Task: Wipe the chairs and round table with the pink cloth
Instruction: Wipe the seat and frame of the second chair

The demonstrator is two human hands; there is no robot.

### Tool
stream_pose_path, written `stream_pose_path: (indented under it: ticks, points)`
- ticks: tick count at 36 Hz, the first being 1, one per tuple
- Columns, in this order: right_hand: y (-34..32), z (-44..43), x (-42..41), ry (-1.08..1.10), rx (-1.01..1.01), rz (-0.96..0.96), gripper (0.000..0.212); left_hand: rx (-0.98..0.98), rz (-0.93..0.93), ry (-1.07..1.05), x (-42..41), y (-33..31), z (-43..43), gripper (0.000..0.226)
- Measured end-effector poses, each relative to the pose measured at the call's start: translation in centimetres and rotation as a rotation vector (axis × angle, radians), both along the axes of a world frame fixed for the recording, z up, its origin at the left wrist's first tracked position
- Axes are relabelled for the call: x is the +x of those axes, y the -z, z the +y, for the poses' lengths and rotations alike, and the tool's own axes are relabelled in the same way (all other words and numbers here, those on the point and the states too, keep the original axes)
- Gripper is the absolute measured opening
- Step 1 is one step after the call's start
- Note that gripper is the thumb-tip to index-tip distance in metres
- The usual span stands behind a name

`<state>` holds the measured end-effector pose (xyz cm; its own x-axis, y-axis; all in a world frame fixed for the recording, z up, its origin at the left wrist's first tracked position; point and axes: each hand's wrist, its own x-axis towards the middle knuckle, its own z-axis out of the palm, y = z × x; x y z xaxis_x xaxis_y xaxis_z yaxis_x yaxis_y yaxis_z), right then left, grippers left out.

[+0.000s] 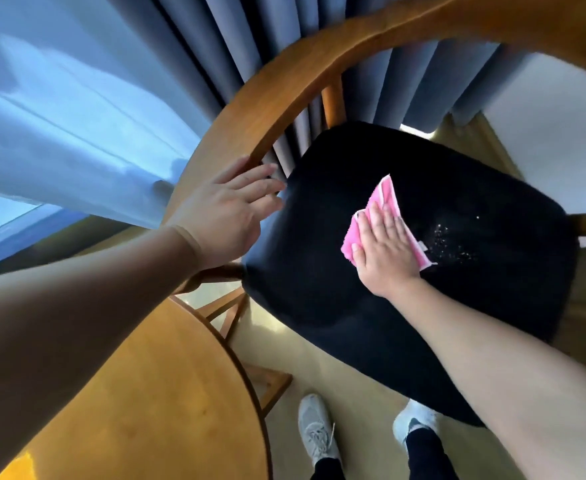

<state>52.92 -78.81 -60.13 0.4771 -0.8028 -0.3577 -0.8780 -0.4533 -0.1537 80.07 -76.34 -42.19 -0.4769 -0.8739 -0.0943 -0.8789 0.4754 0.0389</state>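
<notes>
We pressed our right hand [385, 251], fingers flat and straight, on the folded pink cloth [385, 197] mid-way across the chair's black padded seat [319, 299]. Our left hand [229, 216], fingers loosely extended, rested on the curved wooden rail [284, 88] left of the seat. Pale specks [447, 240] lay on the seat just beside the cloth, so we judged the seat unfinished. The round wooden table [146, 393], below-left of the seat, we judged yet to do.

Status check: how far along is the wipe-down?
Done: nothing visibly finished. In hand: right hand presses the pink cloth flat on the black chair seat; left hand is by the wooden backrest. Left: pale specks beside the cloth, the round table, other chairs, out of view.
</notes>
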Motion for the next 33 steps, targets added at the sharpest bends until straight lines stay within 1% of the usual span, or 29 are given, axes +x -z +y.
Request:
stream_pose_path:
  ticks: [2,7,9,13,16,20,24,33]
  points:
    - [-0.1,3.1,0.6,-0.015,0.002,-0.001,0.066,0.000,0.015,0.001,0.1,0.1,0.0,0.034]
    - [0.0,10.1,1.3,-0.059,0.038,-0.022,0.065,-0.041,0.068,0.004,0.1,0.5,-0.1,0.028]
    - [0.0,12.8,1.2,-0.109,0.052,-0.033,0.065,-0.046,0.081,-0.001,0.0,0.4,-0.1,0.028]
    - [0.2,16.4,0.0,-0.226,0.014,-0.056,0.065,-0.056,0.082,0.012,-0.2,0.1,0.0,0.027]
    - [0.4,16.5,-0.4,-0.217,0.011,-0.080,0.062,-0.066,0.074,0.025,-0.3,0.0,0.1,0.025]
    - [0.3,16.1,-0.4,-0.215,0.023,-0.084,0.064,-0.038,0.036,0.037,-0.2,-0.2,0.2,0.024]
    - [-0.2,14.9,-0.6,-0.095,0.032,-0.101,0.061,-0.036,0.014,0.060,-0.1,0.0,0.2,0.026]
    - [-0.6,10.4,-1.6,0.058,0.000,-0.086,0.059,-0.012,0.034,0.047,-0.2,0.0,0.1,0.024]
